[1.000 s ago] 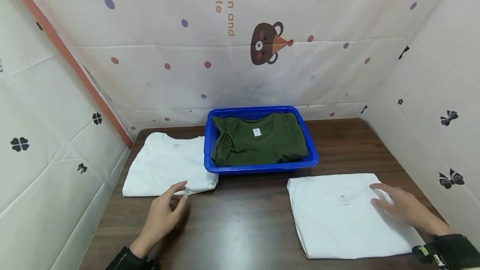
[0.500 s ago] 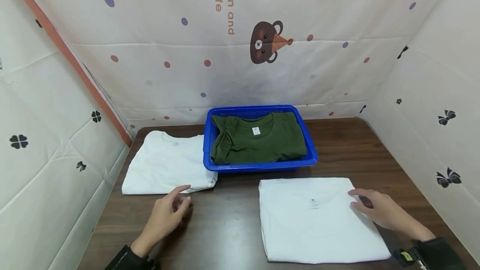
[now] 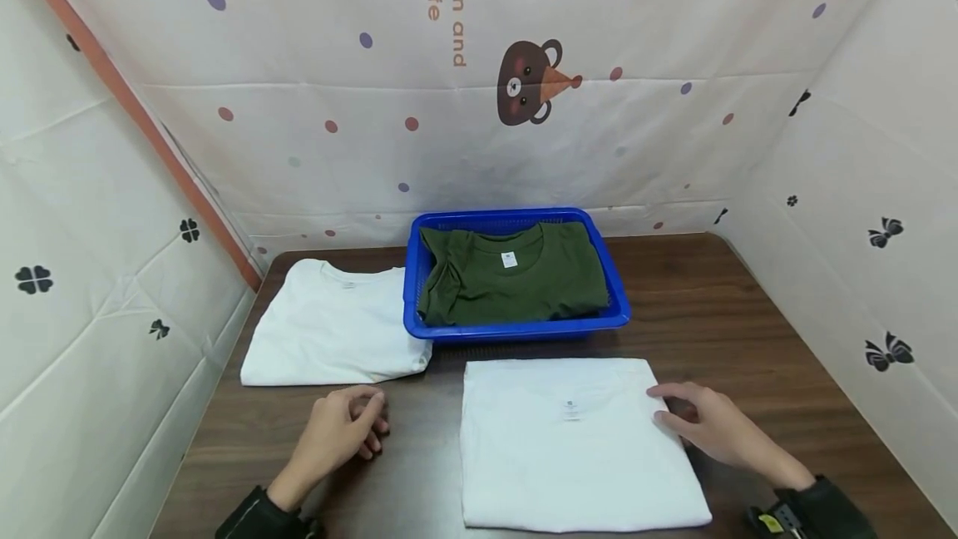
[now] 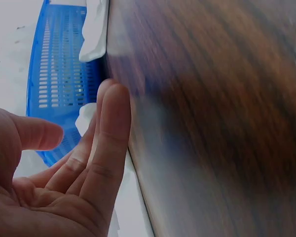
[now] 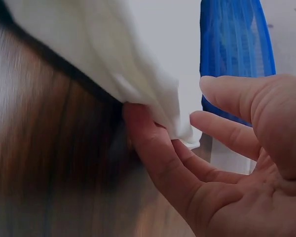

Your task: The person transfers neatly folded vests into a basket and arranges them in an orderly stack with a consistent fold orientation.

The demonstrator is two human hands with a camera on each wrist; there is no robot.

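Note:
A folded white T-shirt lies at the front right of the table, its small printed neck label facing up. At its right edge is my right hand, thumb and index spread apart on the top near the edge. In the right wrist view, the other fingers touch the side of the folded cloth. My left hand is bent loosely over the table and holds nothing. Just beyond it lies a second folded white T-shirt. A blue basket at the back holds a folded dark green T-shirt.
The brown wooden table is closed in by printed white cloth walls at the back and both sides. The basket's left side stands against or over the right end of the back-left white T-shirt; I cannot tell which.
The front white T-shirt has slid left across the table, with my right hand moving along at its right edge. My left hand has drawn slightly back from the other white T-shirt, fingers bending down.

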